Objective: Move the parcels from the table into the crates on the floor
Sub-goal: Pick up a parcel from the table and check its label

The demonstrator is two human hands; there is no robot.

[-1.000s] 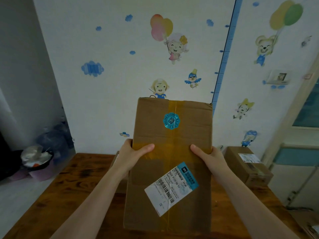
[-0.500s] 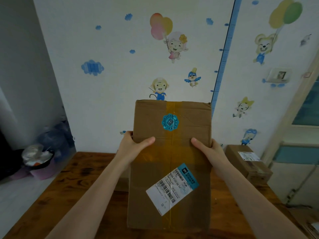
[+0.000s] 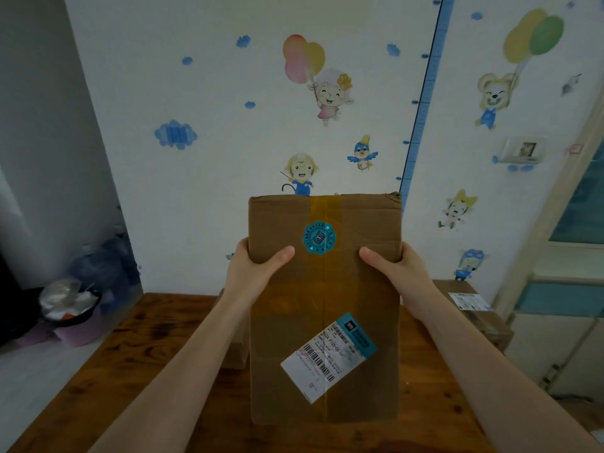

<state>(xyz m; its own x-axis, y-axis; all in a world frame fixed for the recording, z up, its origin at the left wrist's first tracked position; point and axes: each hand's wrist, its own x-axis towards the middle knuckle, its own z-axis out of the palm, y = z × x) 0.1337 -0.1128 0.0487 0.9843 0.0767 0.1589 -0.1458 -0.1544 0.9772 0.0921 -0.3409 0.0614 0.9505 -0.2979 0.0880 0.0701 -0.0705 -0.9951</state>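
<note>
Grip of left hand [image 3: 253, 273] and right hand [image 3: 400, 273] clamped on cardboard parcel [image 3: 327, 299], round teal seal [image 3: 319, 238] above barcoded label [image 3: 328, 356]

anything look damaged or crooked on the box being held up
The cardboard parcel has a crumpled, dented top right corner, and its shipping label is stuck on at a slant across the tape seam. Nothing else stands out.

Table [image 3: 124, 371]: left side is lying open; side parcel [image 3: 474, 322] is blocking the right edge, rear parcel [image 3: 234, 351] is sitting behind held parcel [image 3: 323, 289].
</note>
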